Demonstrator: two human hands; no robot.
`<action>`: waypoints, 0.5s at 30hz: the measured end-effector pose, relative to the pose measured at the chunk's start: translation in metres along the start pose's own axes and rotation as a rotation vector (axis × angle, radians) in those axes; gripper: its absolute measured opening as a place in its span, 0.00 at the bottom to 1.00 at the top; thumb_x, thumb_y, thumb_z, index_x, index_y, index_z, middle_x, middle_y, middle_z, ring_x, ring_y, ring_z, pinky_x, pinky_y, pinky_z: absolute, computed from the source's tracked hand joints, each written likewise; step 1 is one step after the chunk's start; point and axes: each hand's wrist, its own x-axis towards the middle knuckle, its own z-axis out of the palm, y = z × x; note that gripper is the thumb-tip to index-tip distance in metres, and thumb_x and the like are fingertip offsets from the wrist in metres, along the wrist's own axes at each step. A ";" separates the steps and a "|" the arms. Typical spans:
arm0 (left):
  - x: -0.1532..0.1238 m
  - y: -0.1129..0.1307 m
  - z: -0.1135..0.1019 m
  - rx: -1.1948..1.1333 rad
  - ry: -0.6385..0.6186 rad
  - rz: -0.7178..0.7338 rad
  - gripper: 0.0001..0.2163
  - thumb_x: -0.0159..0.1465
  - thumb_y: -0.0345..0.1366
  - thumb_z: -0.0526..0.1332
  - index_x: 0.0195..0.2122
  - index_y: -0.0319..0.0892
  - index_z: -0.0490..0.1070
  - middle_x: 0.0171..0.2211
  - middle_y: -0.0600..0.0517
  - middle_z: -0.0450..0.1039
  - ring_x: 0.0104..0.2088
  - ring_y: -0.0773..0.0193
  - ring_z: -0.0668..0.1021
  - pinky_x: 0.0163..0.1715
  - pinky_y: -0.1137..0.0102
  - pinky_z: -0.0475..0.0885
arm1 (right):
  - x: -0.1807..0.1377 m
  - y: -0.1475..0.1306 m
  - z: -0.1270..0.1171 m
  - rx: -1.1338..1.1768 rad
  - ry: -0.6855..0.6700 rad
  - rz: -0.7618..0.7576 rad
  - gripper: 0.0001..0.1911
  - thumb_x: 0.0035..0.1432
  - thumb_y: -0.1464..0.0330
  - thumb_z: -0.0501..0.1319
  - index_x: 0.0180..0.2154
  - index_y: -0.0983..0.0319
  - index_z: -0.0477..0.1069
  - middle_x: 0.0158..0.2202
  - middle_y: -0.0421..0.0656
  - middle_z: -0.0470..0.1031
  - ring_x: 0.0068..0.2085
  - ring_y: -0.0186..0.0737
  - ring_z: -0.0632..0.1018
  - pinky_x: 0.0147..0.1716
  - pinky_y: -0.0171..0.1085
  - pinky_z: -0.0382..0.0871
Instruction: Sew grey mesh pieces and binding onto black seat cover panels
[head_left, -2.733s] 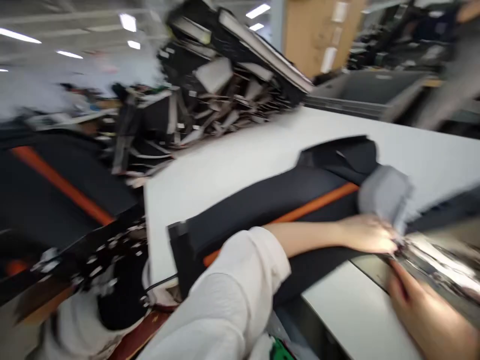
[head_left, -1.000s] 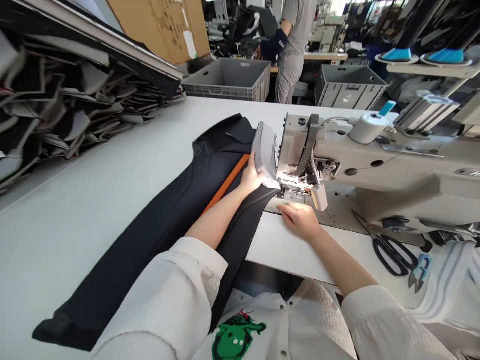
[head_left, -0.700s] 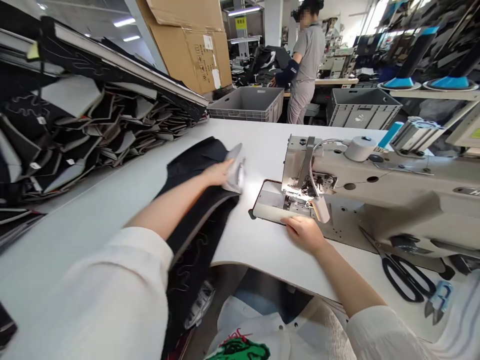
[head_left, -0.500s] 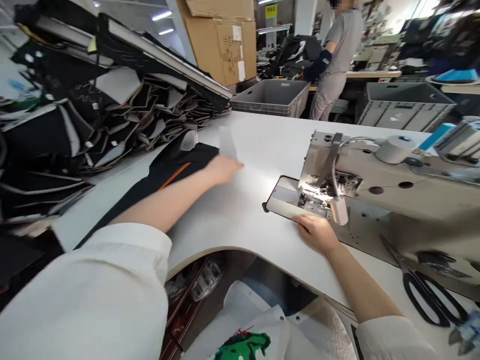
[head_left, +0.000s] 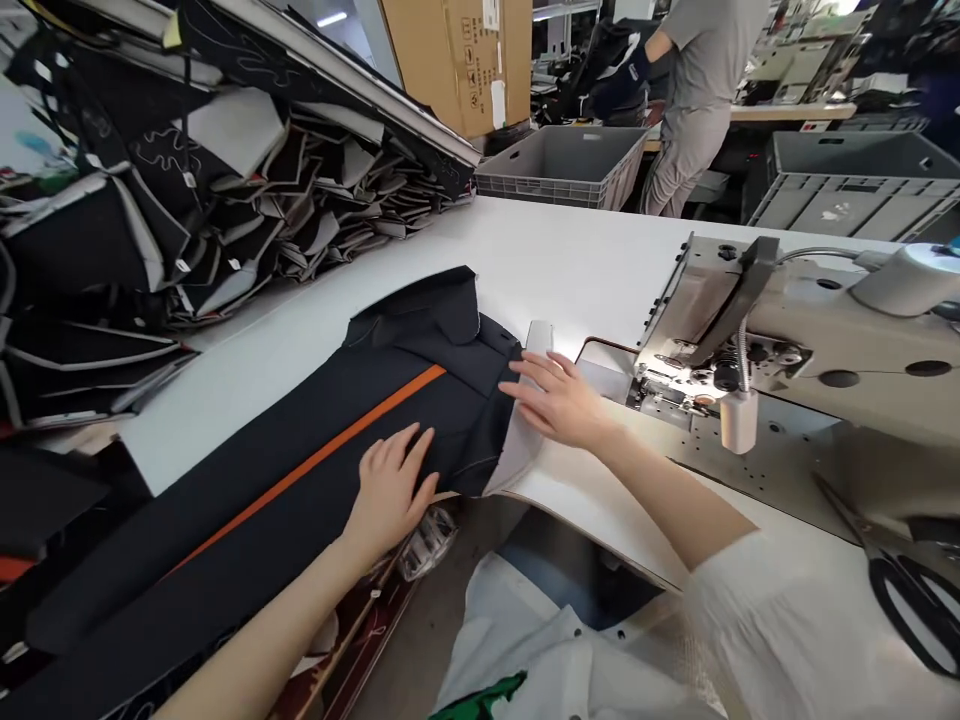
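A long black fabric piece (head_left: 300, 420) with an orange stripe (head_left: 319, 462) lies across the white table and hangs over its front edge on the left. My left hand (head_left: 391, 490) rests on it below the stripe, fingers spread. At the cloth's right end is a pale grey strip (head_left: 517, 450). My right hand (head_left: 561, 398) lies over this strip and the black edge with its fingers stretched out. Just to the right of that hand stands the sewing machine (head_left: 885, 325), its lamp (head_left: 739, 420) close to the lit needle area.
Scissors (head_left: 879, 555) lie in front of the machine. Many dark fabric pieces (head_left: 247, 190) are heaped at the left. Behind the white table (head_left: 555, 245) are grey crates (head_left: 540, 190), a cardboard box (head_left: 442, 70) and a person (head_left: 694, 110) in grey.
The black cloth has come right and nearer, spreading over the table beside the machine. My left hand has drawn back toward me onto it. My right hand has left the machine bed for the cloth's end.
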 end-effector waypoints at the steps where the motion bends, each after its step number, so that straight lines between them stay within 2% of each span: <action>1: -0.006 -0.013 0.006 0.043 0.034 -0.016 0.22 0.66 0.36 0.52 0.62 0.44 0.57 0.58 0.38 0.61 0.57 0.44 0.67 0.55 0.46 0.60 | 0.016 0.006 0.006 -0.015 -0.073 0.006 0.16 0.67 0.64 0.50 0.48 0.59 0.72 0.54 0.47 0.69 0.59 0.47 0.63 0.59 0.50 0.51; 4: -0.008 -0.052 0.019 0.066 0.166 0.064 0.19 0.63 0.32 0.55 0.55 0.47 0.65 0.56 0.40 0.63 0.55 0.47 0.69 0.56 0.49 0.61 | 0.037 0.022 0.026 -0.017 -0.292 0.080 0.18 0.66 0.59 0.52 0.36 0.63 0.75 0.38 0.47 0.74 0.48 0.45 0.71 0.56 0.50 0.53; 7: 0.015 -0.088 0.026 0.052 0.270 0.094 0.17 0.61 0.31 0.55 0.51 0.46 0.69 0.55 0.39 0.63 0.53 0.47 0.70 0.51 0.51 0.66 | 0.019 0.019 0.034 -0.038 -0.323 0.169 0.20 0.67 0.59 0.49 0.34 0.64 0.73 0.31 0.45 0.73 0.38 0.41 0.71 0.47 0.44 0.59; 9: 0.040 -0.110 0.032 0.026 0.286 0.112 0.17 0.60 0.31 0.54 0.50 0.45 0.70 0.54 0.39 0.64 0.52 0.46 0.71 0.49 0.52 0.67 | -0.004 0.006 0.032 -0.054 -0.276 0.243 0.18 0.67 0.60 0.49 0.34 0.64 0.71 0.31 0.45 0.72 0.37 0.42 0.71 0.43 0.43 0.60; 12: 0.078 -0.139 0.043 -0.023 0.272 0.195 0.18 0.60 0.32 0.52 0.50 0.44 0.70 0.52 0.39 0.66 0.49 0.46 0.73 0.49 0.52 0.68 | -0.038 -0.020 0.025 0.039 -0.211 0.324 0.11 0.60 0.62 0.56 0.36 0.62 0.70 0.35 0.46 0.73 0.40 0.44 0.71 0.44 0.44 0.61; 13: 0.089 -0.146 0.046 -0.032 0.275 0.218 0.19 0.60 0.32 0.51 0.51 0.44 0.70 0.52 0.40 0.66 0.49 0.46 0.73 0.48 0.52 0.68 | -0.047 -0.028 0.022 0.085 -0.199 0.319 0.10 0.58 0.63 0.57 0.38 0.62 0.70 0.38 0.47 0.73 0.43 0.45 0.71 0.47 0.45 0.61; 15: 0.106 -0.153 0.047 -0.042 0.306 0.248 0.21 0.60 0.33 0.52 0.54 0.49 0.68 0.49 0.42 0.68 0.46 0.47 0.74 0.45 0.53 0.70 | -0.064 -0.044 0.015 0.139 -0.169 0.307 0.16 0.58 0.66 0.56 0.49 0.62 0.68 0.47 0.49 0.73 0.52 0.47 0.69 0.53 0.45 0.59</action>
